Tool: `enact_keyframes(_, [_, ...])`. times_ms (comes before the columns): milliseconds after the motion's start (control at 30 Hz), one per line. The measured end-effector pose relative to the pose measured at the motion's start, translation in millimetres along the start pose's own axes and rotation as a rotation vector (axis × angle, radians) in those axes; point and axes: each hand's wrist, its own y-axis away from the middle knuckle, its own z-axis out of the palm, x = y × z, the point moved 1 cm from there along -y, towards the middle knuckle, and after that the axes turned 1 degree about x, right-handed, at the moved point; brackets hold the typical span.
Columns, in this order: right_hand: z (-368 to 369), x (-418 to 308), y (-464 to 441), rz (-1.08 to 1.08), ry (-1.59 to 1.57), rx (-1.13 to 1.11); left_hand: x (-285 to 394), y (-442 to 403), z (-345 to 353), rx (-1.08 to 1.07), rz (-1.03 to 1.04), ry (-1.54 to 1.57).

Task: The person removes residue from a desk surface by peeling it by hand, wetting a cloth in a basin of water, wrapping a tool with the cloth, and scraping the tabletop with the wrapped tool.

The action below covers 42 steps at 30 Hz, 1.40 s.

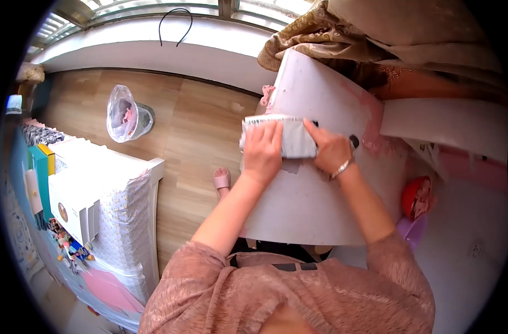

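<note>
A pale grey-white, flat packet-like piece [296, 142] with a dark-marked upper edge lies on the white tabletop [298, 206]. My left hand [263, 149] rests on its left part, fingers stretched out flat. At its right side, my right hand [333, 150] is closed around a tool with a rounded black end [354, 141]; the forefinger points along it onto the packet. Most of the tool is hidden by the hand and I cannot make out its kind. A small dark bit shows just beyond that forefinger.
Pink peeling patches [371, 119] mark the tabletop's right side, and pink scraps [267, 94] hang at its far left edge. A lined bin [145, 118] stands on the wooden floor. A red bowl [415, 197] is at right, a cluttered white-covered table [123, 200] at left.
</note>
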Motion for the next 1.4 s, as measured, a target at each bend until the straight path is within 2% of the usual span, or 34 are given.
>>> enact_keyframes(67, [-2.9,6.4,-28.6,0.025,0.024,0.062,-13.1,-25.1,9.1,0.005,-0.063,0.041])
enact_keyframes(200, [2.0,13.8,-40.9,0.0,-0.035,0.143,-19.2,-36.6,14.4,-0.02,-0.046,0.017])
enact_keyframes(333, [6.5,-0.1,18.2,-0.018,0.012,0.1,6.0,9.5,-3.4,-0.045,0.024,0.067])
enact_keyframes(367, [8.8,0.9,31.0,-0.021,0.01,0.097,12.8,17.7,-7.5,-0.118,0.025,0.11])
enact_keyframes(433, [17.9,8.3,49.0,-0.036,0.017,0.199,13.9,14.5,-16.8,-0.183,0.025,0.146])
enact_keyframes(500, [23.5,12.0,63.3,0.006,0.039,0.236,10.7,4.4,-29.4,-0.495,0.102,0.526])
enact_keyframes(533, [26.9,14.1,67.7,0.053,0.06,0.271,-1.0,-0.8,-23.0,-0.557,0.119,0.752])
enact_keyframes(600, [31.3,13.7,70.6,0.048,0.058,0.316,-28.3,-17.8,-10.3,-0.476,-0.19,0.9])
enact_keyframes(667, [28.7,10.3,71.3,0.15,0.062,0.284,-61.1,-39.6,19.7,-0.126,-0.247,0.626])
enact_keyframes(733, [35.7,14.9,80.1,0.201,0.022,0.321,-70.7,-55.7,31.6,-0.183,-0.653,0.579])
enact_keyframes(767, [39.6,17.0,86.3,0.253,-0.019,0.356,-78.4,-59.7,41.6,-0.183,-0.656,0.582])
enact_keyframes(833, [44.0,16.7,95.0,0.322,-0.027,0.393,-88.5,-62.4,57.4,-0.426,-0.773,0.908])
enact_keyframes(867, [45.6,16.3,97.8,0.392,-0.039,0.433,-91.9,-59.7,62.0,-0.427,-0.775,0.909])
enact_keyframes(933, [47.5,15.3,98.2,0.432,-0.037,0.416,-90.4,-63.0,57.5,-0.542,-1.035,1.345])
enact_keyframes(1033, [49.0,14.0,97.0,0.458,-0.017,0.409,-91.9,-60.0,61.4,-0.498,-1.146,1.412])
enact_keyframes(1167, [49.4,13.0,96.5,0.474,0.004,0.416,-84.5,-63.8,59.2,-0.443,-1.155,1.36])
enact_keyframes(1233, [49.6,12.6,95.6,0.473,0.008,0.429,-81.9,-65.5,62.0,-0.351,-1.113,1.321])
enact_keyframes(1400, [52.4,12.0,96.6,0.472,0.024,0.462,-85.9,-57.4,68.7,-0.338,-1.116,1.335])
